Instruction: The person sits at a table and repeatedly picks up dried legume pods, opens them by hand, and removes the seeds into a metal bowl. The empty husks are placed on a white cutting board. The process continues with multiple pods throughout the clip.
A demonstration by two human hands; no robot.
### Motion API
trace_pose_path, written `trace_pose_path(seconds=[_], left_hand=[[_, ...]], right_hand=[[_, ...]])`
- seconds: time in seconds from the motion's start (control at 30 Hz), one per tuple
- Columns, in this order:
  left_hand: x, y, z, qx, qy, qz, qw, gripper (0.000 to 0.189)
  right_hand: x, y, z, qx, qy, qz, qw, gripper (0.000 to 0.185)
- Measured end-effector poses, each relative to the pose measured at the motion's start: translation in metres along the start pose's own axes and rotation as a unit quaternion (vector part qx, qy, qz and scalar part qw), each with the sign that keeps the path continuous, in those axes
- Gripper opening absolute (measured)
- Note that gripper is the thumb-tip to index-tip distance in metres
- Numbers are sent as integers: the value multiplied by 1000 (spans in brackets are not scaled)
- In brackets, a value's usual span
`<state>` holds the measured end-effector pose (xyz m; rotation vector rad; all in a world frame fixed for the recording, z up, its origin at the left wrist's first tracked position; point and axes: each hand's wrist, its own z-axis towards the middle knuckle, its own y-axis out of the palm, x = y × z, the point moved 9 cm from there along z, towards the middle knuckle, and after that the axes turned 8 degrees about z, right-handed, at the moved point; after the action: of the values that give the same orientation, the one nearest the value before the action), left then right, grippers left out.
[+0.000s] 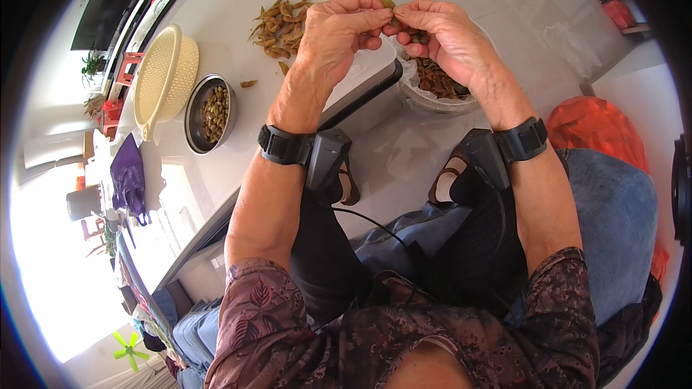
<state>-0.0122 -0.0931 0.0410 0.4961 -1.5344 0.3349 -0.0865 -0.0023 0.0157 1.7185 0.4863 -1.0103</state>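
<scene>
A green-brown bean pod [385,1] is pinched between the fingertips of my left hand [346,24] and my right hand [448,32]. Dark pods or husks [419,37] show under the curled fingers of my right hand, partly hidden. Below that hand stands a round bin [427,104] lined with a clear plastic bag, with brown pod husks [435,80] in it. Beyond my left wrist, a pile of brown bean pods [281,27] lies on the white table [221,46]. A steel bowl [231,105] holds shelled beans [215,113].
Left of the bowl, a cream plastic colander [186,73] rests tilted on its side. Single pods [248,84] lie near the pile. A white box-like object with rounded corners [373,62] sits below my hands. Purple cloth [128,173] and a red bag [597,124] are at the sides.
</scene>
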Motion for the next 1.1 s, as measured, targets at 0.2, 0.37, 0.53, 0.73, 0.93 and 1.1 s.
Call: trace_pose_path(seconds=[0.2,0.37,0.53,0.73,0.93,1.1], left_hand=[[0,4,0,-48,-17,7,999,12],[3,4,-3,-40,-7,8,999,18],[1,1,-1,-34,-16,-9,999,19],[0,1,-2,-42,-30,-24,998,19],[5,2,-4,-39,-17,23,999,18],[8,3,-5,-43,-5,33,999,17]], right_hand=[[2,0,4,-42,18,79,996,15],[1,-5,6,-16,4,91,996,15],[2,-7,7,-13,0,92,996,17],[2,-10,6,12,-14,88,996,15],[1,-13,8,13,-23,84,996,14],[3,-14,9,5,-17,96,995,14]])
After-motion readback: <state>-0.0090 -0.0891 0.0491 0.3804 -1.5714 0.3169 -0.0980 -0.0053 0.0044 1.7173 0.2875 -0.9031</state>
